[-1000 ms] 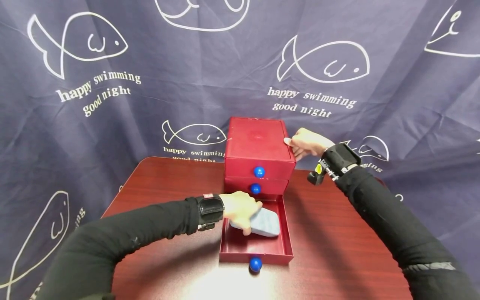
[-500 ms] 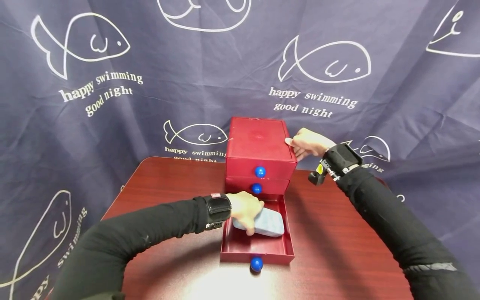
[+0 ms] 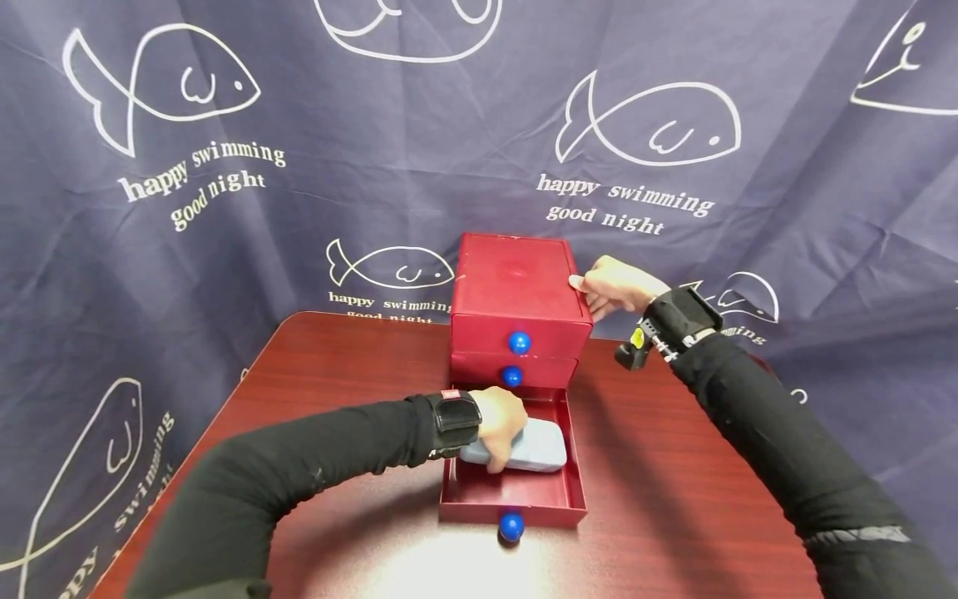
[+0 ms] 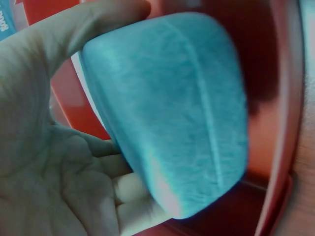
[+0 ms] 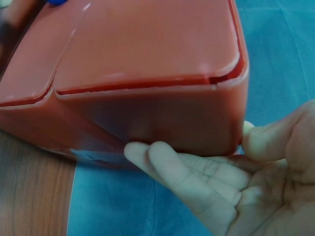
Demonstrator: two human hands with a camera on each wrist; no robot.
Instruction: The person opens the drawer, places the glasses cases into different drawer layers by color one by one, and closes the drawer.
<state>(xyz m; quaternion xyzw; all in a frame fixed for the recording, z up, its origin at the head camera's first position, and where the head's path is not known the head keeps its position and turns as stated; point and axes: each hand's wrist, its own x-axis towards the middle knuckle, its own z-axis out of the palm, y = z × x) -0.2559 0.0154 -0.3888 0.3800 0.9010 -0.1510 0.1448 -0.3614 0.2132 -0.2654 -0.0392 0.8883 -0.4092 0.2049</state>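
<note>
A light blue glasses case [image 3: 540,445] lies in the pulled-out bottom drawer [image 3: 479,491] of a small red drawer unit [image 3: 516,279]. My left hand [image 3: 500,423] reaches in from the left and grips the case's left end from above. In the left wrist view, the thumb lies along one side of the case [image 4: 167,108] and the fingers bend against the other. My right hand [image 3: 615,284] steadies the unit, its thumb on the top right edge and its fairly straight fingers [image 5: 182,177] along the side.
Blue round knobs [image 3: 520,343] mark the drawers; the upper two are pushed in, and the bottom drawer's knob [image 3: 511,526] faces me. Beneath is a reddish-brown wooden table [image 3: 659,466]. A dark blue curtain [image 3: 419,158] with white fish drawings hangs close behind.
My left hand has shifted slightly right and turned over the case. The case now lies straighter across the drawer. My right hand keeps its place on the unit.
</note>
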